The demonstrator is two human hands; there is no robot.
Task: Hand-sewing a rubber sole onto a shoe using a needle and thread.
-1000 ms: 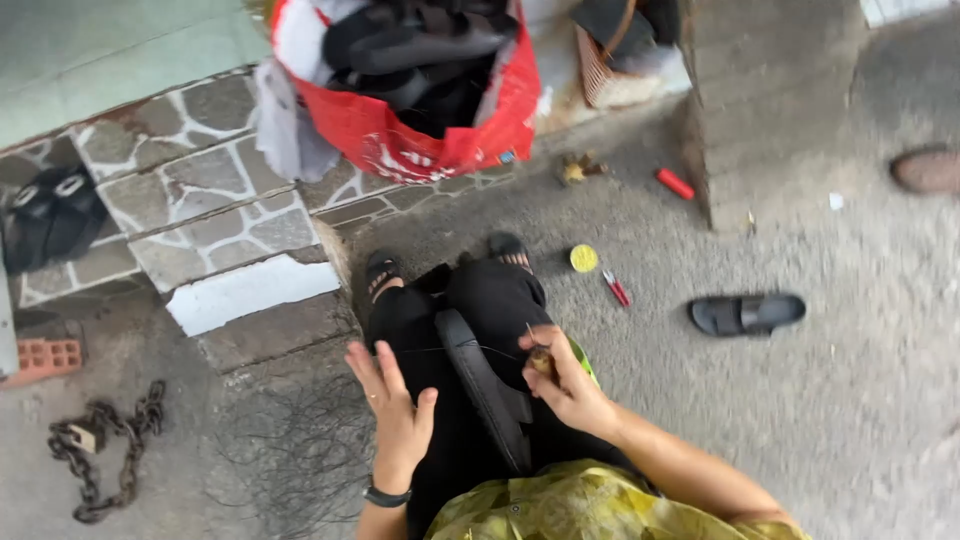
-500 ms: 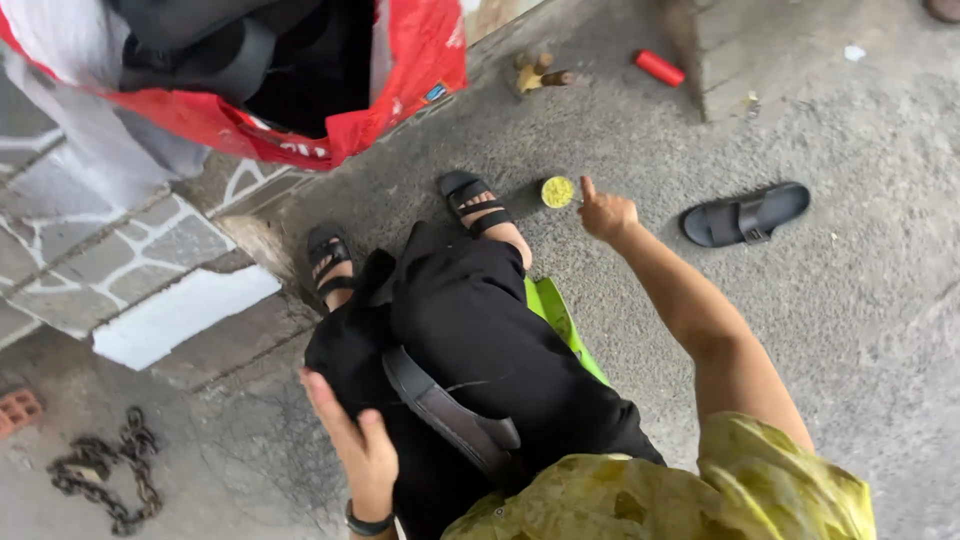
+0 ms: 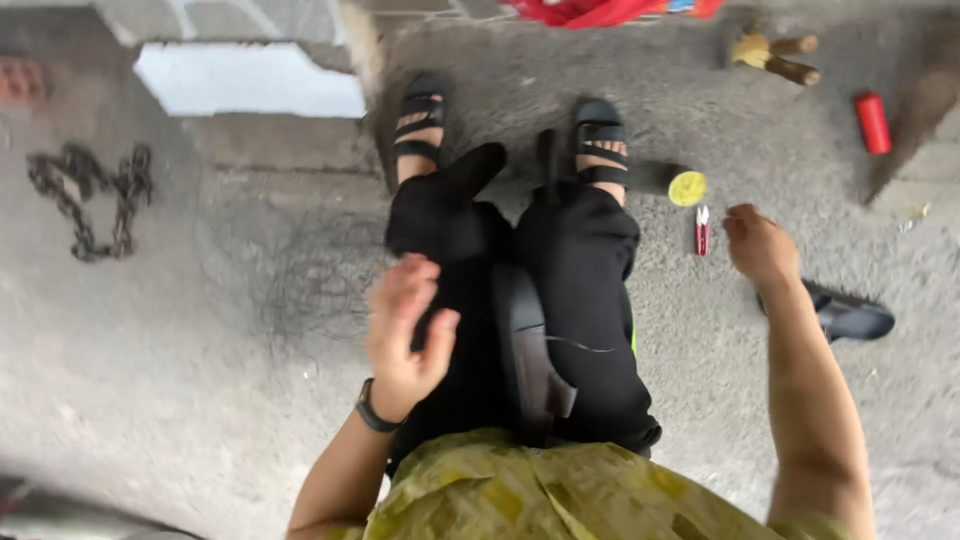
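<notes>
- Right hand [image 3: 760, 245] has pulled back from the yellow disc [image 3: 687, 188], loosely curled, empty, beside small red clippers [image 3: 702, 229].
- Left hand [image 3: 405, 325] spread open over black fabric [image 3: 580, 300].
- Bare concrete floor [image 3: 200, 380] lies open leftward.

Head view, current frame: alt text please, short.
Looking down at a seated person in black trousers and sandals on a concrete floor: the right hand reaches toward small red snips and a yellow disc, the left hand open over the lap. A chain lies to the left.

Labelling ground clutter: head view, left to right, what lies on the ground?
Chain → white slab → yellow disc → small red tool → right hand → red cylinder.
</notes>
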